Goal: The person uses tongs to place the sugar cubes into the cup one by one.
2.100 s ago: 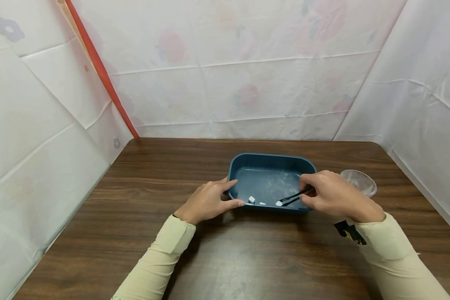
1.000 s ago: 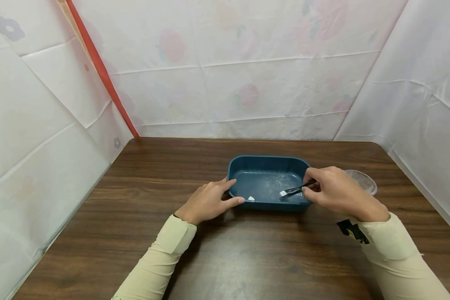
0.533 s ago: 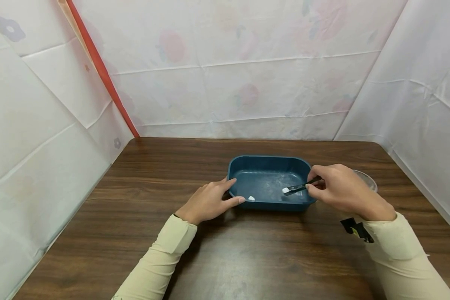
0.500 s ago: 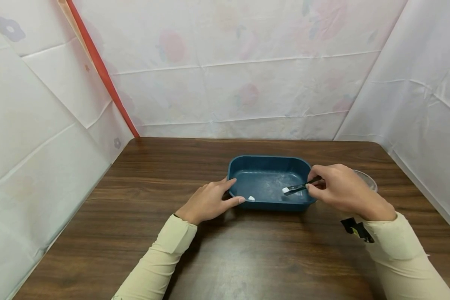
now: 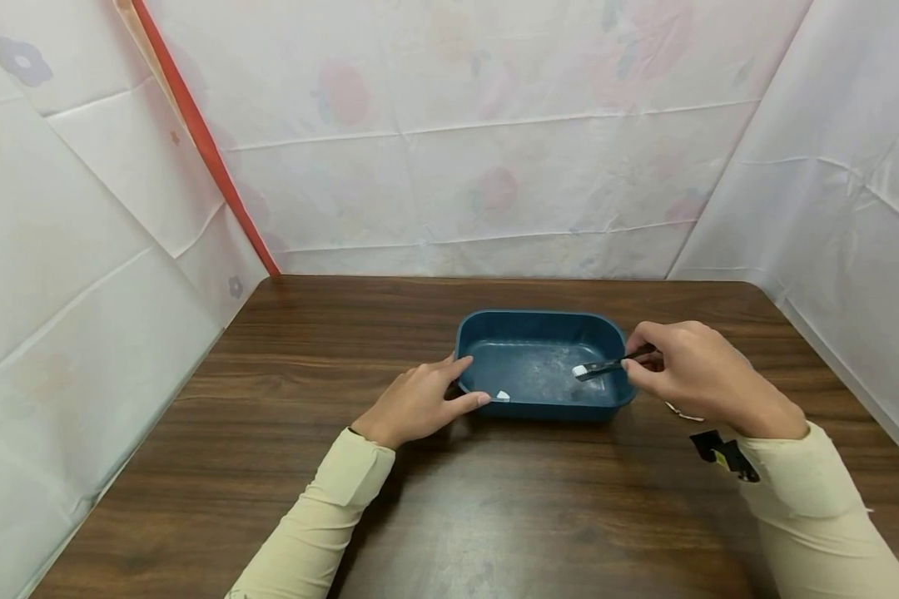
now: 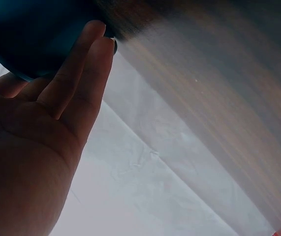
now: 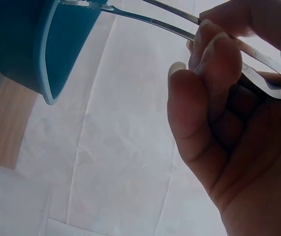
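In the head view, my left hand [image 5: 419, 401] rests at the left front corner of a dark blue plastic tub [image 5: 545, 314], thumb along the front rim. The left wrist view shows its long fingers lying fairly straight against the tub's outer side. My right hand [image 5: 700, 370] pinches slim tweezers [image 5: 613, 364] over the tub's right end. At their tips sits a small white cube-like piece [image 5: 579, 371]. Another white piece [image 5: 503, 395] shows low inside the tub by the front wall. The right wrist view has the tweezers [image 7: 155, 22] reaching past the tub's rim [image 7: 44, 64], thumb and fingertips on their arms.
A clear round dish is nearly all hidden behind my right hand; a thin pale edge [image 5: 684, 412] shows below the hand. The dark wooden table [image 5: 345, 333] runs back to a printed white curtain [image 5: 449, 191], with more curtain on both sides.
The tweezers have lifted a white piece from beside the front wall, and my right hand has moved right and a little up, covering the clear dish. The left hand stays at the corner.
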The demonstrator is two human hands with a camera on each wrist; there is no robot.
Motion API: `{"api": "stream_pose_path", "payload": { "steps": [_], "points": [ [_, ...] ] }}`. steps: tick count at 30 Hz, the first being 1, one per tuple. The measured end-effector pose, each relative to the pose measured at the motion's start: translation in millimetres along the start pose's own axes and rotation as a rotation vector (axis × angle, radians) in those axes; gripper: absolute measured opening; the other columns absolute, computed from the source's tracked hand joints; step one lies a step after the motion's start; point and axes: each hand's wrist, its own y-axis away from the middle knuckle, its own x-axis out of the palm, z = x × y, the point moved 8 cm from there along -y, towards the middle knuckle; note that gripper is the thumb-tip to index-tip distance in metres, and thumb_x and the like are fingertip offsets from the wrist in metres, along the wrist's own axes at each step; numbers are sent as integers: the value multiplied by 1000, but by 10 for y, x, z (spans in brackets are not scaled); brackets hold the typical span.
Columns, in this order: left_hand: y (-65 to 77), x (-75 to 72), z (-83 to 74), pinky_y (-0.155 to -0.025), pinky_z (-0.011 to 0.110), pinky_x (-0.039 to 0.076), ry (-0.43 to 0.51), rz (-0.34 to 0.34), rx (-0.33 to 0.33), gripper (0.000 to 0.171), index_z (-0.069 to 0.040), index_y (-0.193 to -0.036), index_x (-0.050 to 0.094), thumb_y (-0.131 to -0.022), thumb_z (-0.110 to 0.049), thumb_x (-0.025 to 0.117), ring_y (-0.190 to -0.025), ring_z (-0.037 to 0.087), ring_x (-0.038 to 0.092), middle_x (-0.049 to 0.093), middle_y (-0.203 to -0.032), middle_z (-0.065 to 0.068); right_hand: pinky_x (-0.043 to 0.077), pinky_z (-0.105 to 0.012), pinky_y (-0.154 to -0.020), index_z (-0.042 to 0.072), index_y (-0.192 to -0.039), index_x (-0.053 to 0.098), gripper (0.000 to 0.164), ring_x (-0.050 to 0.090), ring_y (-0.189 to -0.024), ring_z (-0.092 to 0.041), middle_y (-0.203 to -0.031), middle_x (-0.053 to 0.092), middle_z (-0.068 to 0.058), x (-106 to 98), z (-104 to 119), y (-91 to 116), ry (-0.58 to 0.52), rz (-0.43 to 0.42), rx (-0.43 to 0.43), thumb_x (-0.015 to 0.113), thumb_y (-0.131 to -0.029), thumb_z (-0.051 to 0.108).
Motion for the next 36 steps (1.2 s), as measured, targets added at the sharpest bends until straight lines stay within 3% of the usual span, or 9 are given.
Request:
{"api": "stream_pose_path", "payload": {
  "steps": [9,36],
  "points": [
    [-5,-2,-5,-100,46,49,-12,-2,11,83,-11,-152,46,-94,-71,49,-123,30,60,46,-149,19,48,-29,-58,13,-90,68,5,54,-60,-1,-73,64,11,-92,4,30,26,-66,-28,68,-87,9],
    [17,22,19,-104,46,45,-4,4,-13,83,-11,-152,45,-94,-70,49,-133,26,50,45,-151,15,48,-27,-55,14,-87,68,6,56,-60,0,-72,65,11,-302,-68,113,50,-129,12,69,-87,7]
  ]
}}
